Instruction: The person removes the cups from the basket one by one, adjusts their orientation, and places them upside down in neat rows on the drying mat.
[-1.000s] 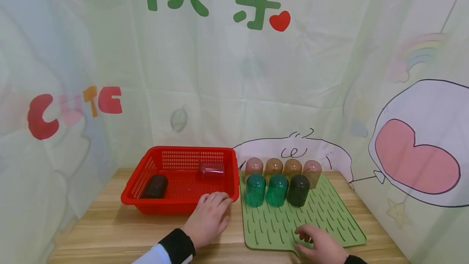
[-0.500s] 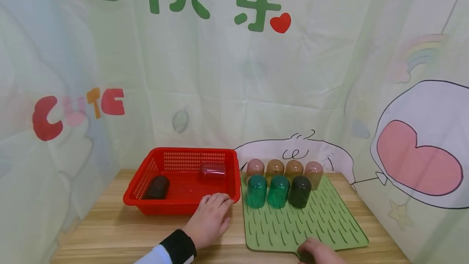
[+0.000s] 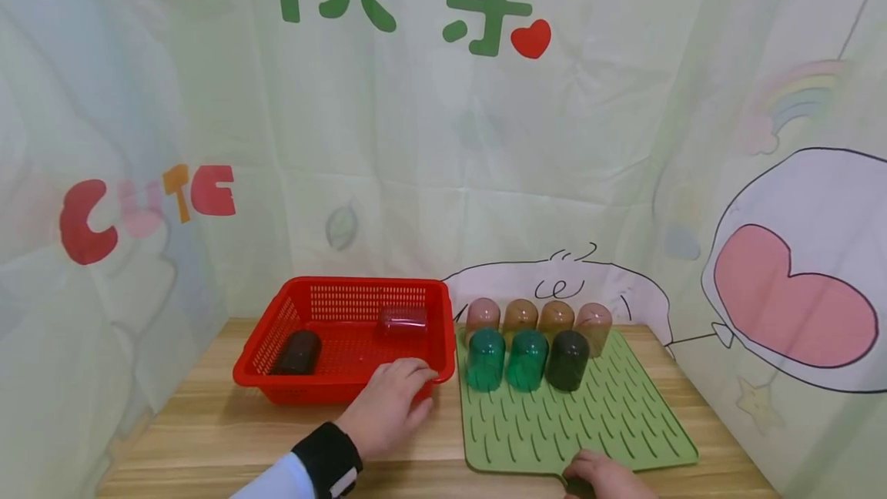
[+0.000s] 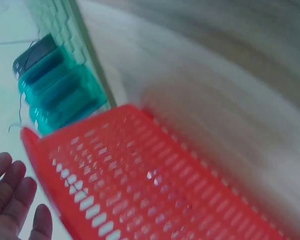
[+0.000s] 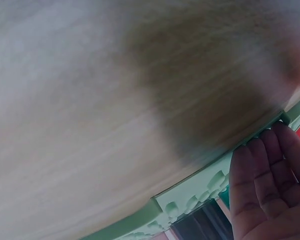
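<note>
My left hand (image 3: 384, 410) is over the front right corner of the red plastic basket (image 3: 333, 390). In the left wrist view its fingers (image 4: 20, 192) are loosely spread just beyond the rim, holding nothing. Inside the basket lie a dark tumbler (image 3: 299, 353) at the left and a clear pinkish tumbler (image 3: 404, 321) at the back right. My right hand (image 3: 610, 476) pinches the small spout at the front edge of the green drying mat (image 3: 540, 437); its fingers (image 5: 262, 170) reach that edge in the right wrist view. The thumb is mostly hidden.
Upside-down tumblers stand at the mat's back left: two green ones (image 3: 485, 360) and a dark one (image 3: 567, 361) in front, several pink and amber ones (image 3: 521, 316) behind. Wooden tabletop (image 3: 180, 430) surrounds mat and basket. A printed curtain (image 3: 388, 137) hangs behind.
My right hand has come down and back onto the mat's spout, its fingers and thumb closing together. My left hand has shifted slightly at the basket corner. Tumblers, mat and basket stay put.
</note>
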Available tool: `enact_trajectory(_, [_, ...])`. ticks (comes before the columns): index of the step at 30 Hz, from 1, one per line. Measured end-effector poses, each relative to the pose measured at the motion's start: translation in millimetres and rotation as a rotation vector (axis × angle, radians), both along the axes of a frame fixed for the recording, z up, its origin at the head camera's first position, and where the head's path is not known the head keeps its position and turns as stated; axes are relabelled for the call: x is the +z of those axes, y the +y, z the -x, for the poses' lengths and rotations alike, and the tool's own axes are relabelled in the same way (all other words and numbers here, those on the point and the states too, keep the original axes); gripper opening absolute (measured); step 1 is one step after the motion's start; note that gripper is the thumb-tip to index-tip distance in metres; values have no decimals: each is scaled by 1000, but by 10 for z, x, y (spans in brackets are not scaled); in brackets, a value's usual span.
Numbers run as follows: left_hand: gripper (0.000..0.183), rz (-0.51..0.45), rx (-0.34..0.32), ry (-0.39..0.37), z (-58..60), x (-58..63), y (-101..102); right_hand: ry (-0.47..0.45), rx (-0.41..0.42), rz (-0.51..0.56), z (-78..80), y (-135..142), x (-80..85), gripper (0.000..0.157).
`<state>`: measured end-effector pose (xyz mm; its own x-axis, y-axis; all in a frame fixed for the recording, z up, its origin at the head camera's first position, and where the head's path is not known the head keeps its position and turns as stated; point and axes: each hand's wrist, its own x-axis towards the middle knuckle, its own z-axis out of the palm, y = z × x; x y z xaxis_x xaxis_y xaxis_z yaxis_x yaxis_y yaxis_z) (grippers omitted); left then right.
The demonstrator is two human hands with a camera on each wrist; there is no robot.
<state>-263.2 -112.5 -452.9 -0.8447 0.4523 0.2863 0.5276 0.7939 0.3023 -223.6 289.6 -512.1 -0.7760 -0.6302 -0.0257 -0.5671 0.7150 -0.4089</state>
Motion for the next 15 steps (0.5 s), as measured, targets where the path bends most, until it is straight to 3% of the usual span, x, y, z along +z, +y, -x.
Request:
enact_trajectory(8, [18,-94,175,-33,219,345,-326,43,26,16,-9,7,-25,26])
enact_trajectory(15, [19,-79,290,-91,436,616,-716,75,10,-1,-50,-11,-22,27])
